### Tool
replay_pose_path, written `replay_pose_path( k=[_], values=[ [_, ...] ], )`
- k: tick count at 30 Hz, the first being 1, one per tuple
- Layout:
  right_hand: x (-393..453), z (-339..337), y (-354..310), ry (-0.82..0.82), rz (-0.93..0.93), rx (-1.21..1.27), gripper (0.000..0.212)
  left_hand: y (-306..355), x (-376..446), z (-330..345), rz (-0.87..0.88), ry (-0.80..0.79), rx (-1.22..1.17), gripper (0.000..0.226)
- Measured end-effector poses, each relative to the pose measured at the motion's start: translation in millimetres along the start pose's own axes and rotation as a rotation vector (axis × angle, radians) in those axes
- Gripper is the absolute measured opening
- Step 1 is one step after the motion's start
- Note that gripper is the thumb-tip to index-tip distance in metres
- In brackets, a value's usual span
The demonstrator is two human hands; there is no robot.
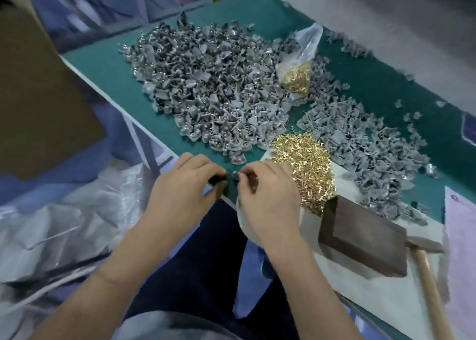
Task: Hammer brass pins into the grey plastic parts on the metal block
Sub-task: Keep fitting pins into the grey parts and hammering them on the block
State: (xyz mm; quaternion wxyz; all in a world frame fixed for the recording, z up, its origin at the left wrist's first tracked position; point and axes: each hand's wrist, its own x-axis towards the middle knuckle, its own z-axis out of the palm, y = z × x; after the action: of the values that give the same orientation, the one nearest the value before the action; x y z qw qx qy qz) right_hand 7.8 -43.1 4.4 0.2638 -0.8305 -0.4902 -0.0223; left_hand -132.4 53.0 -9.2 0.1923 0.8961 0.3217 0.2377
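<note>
Nearest, both hands meet at the tabletop [108, 64] edge: left hand [180, 187] and right hand [268, 198] pinch one small grey plastic part [234, 175] together, probably seating a pin. Dark metal block [360, 239] waits at four o'clock, wooden-handled hammer [427, 275] beside it; loose brass pins [304, 164] lie at one o'clock, so they are near for picking.

Loose brass pins [304, 169] beside dark metal block [360, 239]

Even, soft overhead light is falling across the green table [108, 72], casting only faint shadows. Motion blur is smearing the frame's edges and background, wide-angle distortion is bending the table's edge, and colours are looking slightly washed.
</note>
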Motion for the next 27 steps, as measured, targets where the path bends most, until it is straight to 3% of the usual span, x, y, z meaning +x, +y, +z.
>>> replay_pose_path(
  k=[6, 10, 15, 19, 27],
  values=[
    [15.5, 4.7, -6.1, -0.051, -0.003, -0.002, 0.007, -1.7, -0.9, -8.1, 0.002, 0.01, 0.022, 0.009],
    [11.3, -15.1, 2.9, 0.033, 0.016, 0.019, 0.004, 14.6, 5.0, -5.8, 0.027, 0.009, -0.012, 0.008],
    [-3.5, -60.5, 47.3, 0.122, 0.141, -0.031, 0.005, 49.7, 21.8, 20.3, 0.071, -0.169, -0.044, 0.026],
    [-24.5, -87.4, 76.7, 0.137, 0.289, -0.036, 0.008, 77.8, 34.5, 41.2, 0.094, -0.211, -0.024, 0.031],
    [-41.7, -88.5, 80.9, 0.194, 0.245, 0.155, 0.008, 94.2, 41.2, 47.8, 0.166, -0.211, -0.054, 0.007]
  ],
)
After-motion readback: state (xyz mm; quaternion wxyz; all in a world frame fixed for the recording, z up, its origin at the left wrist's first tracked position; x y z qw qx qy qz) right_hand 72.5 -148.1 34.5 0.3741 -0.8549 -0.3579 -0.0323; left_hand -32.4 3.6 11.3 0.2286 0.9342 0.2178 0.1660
